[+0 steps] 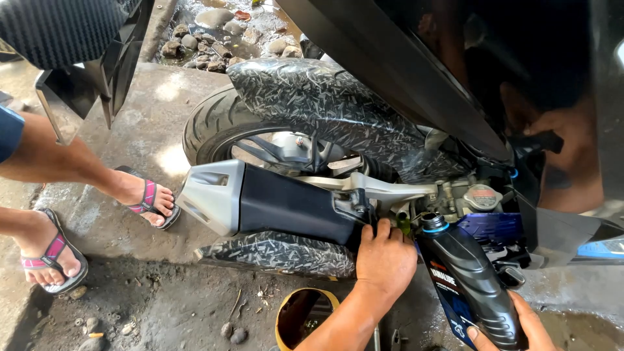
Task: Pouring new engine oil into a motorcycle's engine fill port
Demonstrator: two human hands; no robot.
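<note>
My left hand (385, 257) rests against the scooter's engine case, just behind the black and silver exhaust muffler (260, 201), fingers curled around a small green funnel-like piece (405, 225) at the filler hole. My right hand (520, 325) grips the base of a black oil bottle (471, 279), which is tilted with its blue-ringed neck (433, 224) toward that opening. The rear tyre (218, 123) and a patterned mudguard (325, 97) sit above.
Another person's feet in pink-strapped sandals (146, 198) stand on the concrete at left. A yellow-rimmed round container (305, 315) sits on the dirty ground below my left forearm. Stones (208, 39) lie beyond the wheel. Dark bodywork (455, 65) overhangs at right.
</note>
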